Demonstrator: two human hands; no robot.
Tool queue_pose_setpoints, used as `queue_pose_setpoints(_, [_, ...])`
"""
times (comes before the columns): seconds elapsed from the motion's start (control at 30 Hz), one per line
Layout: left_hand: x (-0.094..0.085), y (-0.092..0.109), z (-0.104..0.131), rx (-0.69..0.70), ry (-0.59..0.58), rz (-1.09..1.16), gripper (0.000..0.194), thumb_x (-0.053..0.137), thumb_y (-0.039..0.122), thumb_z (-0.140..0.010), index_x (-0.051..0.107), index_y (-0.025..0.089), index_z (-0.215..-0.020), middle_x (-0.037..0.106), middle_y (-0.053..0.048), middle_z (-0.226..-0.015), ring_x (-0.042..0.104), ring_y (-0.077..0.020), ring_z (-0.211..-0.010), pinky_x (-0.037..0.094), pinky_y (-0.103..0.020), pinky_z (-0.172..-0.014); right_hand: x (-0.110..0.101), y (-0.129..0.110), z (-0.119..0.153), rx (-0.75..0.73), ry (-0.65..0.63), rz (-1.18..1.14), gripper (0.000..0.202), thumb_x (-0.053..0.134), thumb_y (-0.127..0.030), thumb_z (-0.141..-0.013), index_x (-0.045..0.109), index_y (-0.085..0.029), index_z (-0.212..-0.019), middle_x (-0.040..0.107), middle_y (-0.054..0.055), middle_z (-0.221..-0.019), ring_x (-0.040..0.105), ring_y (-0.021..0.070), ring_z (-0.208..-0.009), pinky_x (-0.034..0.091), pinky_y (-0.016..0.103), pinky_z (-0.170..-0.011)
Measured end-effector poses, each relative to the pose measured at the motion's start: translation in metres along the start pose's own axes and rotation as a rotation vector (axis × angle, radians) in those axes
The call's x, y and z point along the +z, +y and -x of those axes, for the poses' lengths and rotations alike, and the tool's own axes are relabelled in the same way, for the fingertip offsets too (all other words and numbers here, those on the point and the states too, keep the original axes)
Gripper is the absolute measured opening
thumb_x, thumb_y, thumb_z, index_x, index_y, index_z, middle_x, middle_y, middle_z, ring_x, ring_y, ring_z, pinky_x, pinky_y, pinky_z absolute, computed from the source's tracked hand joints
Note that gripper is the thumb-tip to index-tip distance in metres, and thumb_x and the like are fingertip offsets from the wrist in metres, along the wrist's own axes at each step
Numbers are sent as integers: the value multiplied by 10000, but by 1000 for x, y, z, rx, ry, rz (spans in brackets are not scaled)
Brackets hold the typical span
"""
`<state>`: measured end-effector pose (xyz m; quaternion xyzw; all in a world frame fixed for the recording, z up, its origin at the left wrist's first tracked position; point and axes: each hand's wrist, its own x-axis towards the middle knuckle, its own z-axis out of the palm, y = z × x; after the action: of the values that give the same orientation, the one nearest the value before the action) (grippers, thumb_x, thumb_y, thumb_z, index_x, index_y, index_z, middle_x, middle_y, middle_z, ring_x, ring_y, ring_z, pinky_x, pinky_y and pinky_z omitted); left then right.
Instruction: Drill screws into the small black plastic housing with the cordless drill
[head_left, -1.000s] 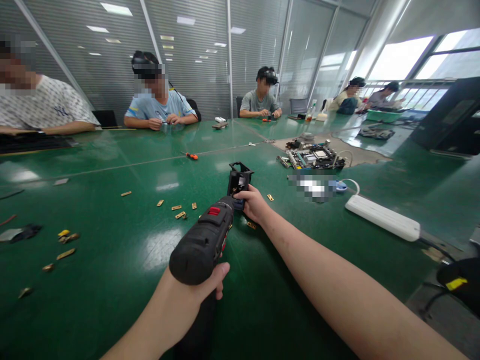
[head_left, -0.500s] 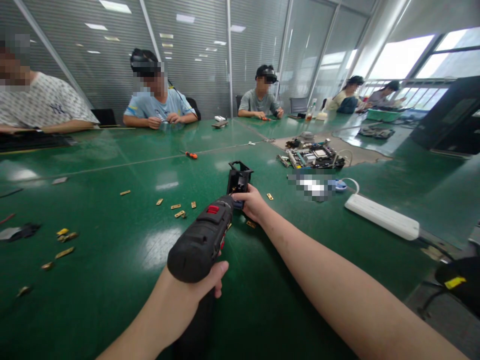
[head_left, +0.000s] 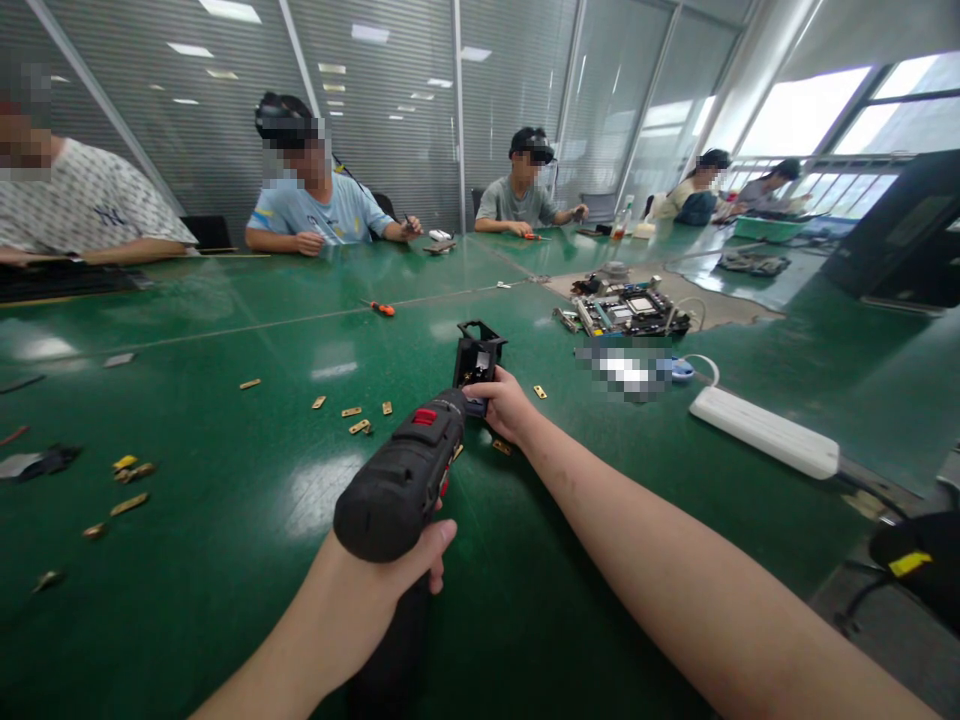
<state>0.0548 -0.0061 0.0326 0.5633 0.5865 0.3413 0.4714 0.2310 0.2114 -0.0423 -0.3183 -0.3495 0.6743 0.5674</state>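
A black power drill (head_left: 401, 480) with a red switch on top is gripped by its handle in my left hand (head_left: 401, 580). Its front end reaches a black plastic frame (head_left: 478, 355) standing at the middle of the green table (head_left: 247, 540). Around the lower right side of that frame my right hand (head_left: 510, 408) is closed, fingers against it. The drill's tip and the contact point are hidden. Small brass plates (head_left: 351, 412) lie left of the frame, and one more (head_left: 540, 392) lies just right of my right hand.
An orange screwdriver (head_left: 382, 309) lies beyond the drill. A circuit board (head_left: 634, 310) and a white power strip (head_left: 763, 432) are on the right. More brass pieces (head_left: 129, 504) lie at left. Several people sit across the table, one in light blue (head_left: 322, 215).
The person in light blue has moved one hand outward to the right, and the person in grey has stretched out an arm. My hands, drill and black frame look nearly unmoved.
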Motion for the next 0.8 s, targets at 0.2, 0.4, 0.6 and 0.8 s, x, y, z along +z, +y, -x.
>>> queue_pose_setpoints(0.2, [0,0,1,24,6,-56,207,710,474,-949,706,270,-987,760,55,-595,758,-282,-620,570,-443,-766,1,0,-1,4,14,-7,474,846,-73,-486,647,-206,-894,764,-15,-740,713,187,-718,606,335,-733])
queue_pose_setpoints(0.4, [1,0,1,3,3,-1,199,733,465,-927,692,283,-996,754,76,-601,760,-271,-617,577,-427,-753,-1,0,-2,4,-8,-4,457,833,-71,-507,646,-202,-903,747,-15,-744,698,182,-713,589,328,-725])
queue_pose_setpoints(0.6, [2,1,-2,21,19,-53,233,709,491,-919,682,278,-1008,761,79,-574,756,-288,-621,539,-449,-782,-2,1,-3,1,-4,-9,453,830,-79,-507,645,-208,-900,749,-11,-755,701,187,-727,591,335,-725])
queue_pose_setpoints(0.8, [1,0,-1,30,10,-58,232,699,493,-926,687,272,-994,759,74,-569,755,-290,-613,540,-461,-802,-1,0,-2,8,-12,-10,452,832,-101,-493,640,-209,-887,747,-19,-746,692,180,-719,591,330,-719])
